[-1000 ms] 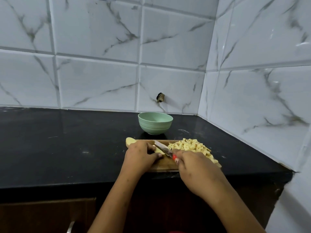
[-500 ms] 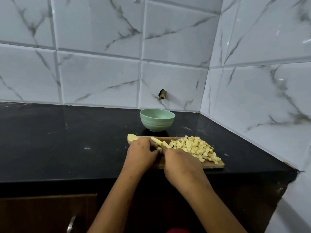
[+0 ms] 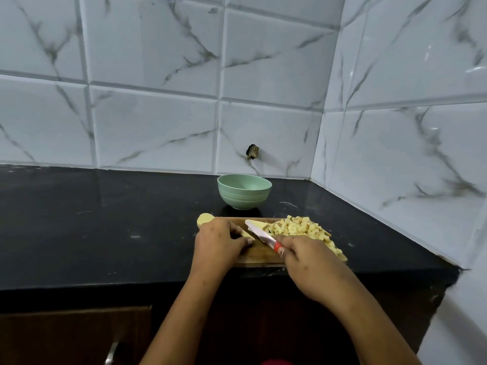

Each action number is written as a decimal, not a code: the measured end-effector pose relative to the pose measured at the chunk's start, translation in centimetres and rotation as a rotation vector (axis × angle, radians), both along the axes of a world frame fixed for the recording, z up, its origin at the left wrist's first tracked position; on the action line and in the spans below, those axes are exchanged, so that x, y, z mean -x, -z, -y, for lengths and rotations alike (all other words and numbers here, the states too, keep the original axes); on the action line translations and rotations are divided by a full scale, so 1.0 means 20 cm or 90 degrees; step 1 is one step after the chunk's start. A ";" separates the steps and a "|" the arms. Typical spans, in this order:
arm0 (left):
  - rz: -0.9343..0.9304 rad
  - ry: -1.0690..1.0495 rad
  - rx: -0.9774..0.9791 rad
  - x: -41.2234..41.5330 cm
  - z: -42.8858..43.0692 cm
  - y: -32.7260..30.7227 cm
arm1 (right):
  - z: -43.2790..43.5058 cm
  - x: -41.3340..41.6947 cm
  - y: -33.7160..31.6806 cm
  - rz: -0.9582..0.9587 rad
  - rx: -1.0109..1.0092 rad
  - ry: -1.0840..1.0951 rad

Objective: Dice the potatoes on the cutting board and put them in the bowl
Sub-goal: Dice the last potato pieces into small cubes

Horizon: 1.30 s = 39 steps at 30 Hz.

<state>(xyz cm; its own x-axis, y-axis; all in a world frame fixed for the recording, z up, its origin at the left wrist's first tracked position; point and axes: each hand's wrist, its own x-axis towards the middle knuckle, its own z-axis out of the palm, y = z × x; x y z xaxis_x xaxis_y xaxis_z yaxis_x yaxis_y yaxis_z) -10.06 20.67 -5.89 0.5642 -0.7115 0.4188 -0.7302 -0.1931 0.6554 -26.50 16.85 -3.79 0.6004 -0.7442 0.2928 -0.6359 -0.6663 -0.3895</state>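
A wooden cutting board lies at the front edge of the black counter. A pile of diced potato covers its right half. My left hand holds a potato piece down on the board's left part, fingers curled over it. My right hand grips a knife by its red handle, the blade angled up and left, with a potato strip lying against its tip. A peeled potato end sticks out past the board's left corner. The green bowl stands just behind the board and looks empty.
White marble-look tiled walls meet in a corner at the back right. The counter's right end runs along the side wall. A wooden cabinet front with a metal handle sits below the counter.
My right hand has drawn back to the right and lifted the knife, so the blade shows again between my hands. My left hand stays on the potato piece.
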 end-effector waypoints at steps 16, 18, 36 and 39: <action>0.001 -0.003 -0.019 -0.03 0.03 0.02 | -0.14 -0.12 -0.04 -0.195 0.183 0.035; 0.013 -0.006 -0.017 -0.03 0.03 0.02 | -0.14 -0.12 -0.06 -0.219 0.191 0.032; 0.039 -0.034 -0.021 0.02 0.01 0.00 | -0.13 -0.03 0.08 -0.151 0.133 0.013; 0.055 -0.041 -0.021 0.04 0.00 0.01 | -0.07 0.01 0.07 -0.077 0.051 -0.005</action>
<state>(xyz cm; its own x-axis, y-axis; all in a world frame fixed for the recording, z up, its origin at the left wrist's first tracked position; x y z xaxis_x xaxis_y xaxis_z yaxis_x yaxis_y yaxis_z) -10.77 20.71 -5.99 0.5715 -0.6891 0.4455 -0.7694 -0.2613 0.5829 -26.76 18.24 -5.27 0.6401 -0.7171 0.2758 -0.6702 -0.6967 -0.2560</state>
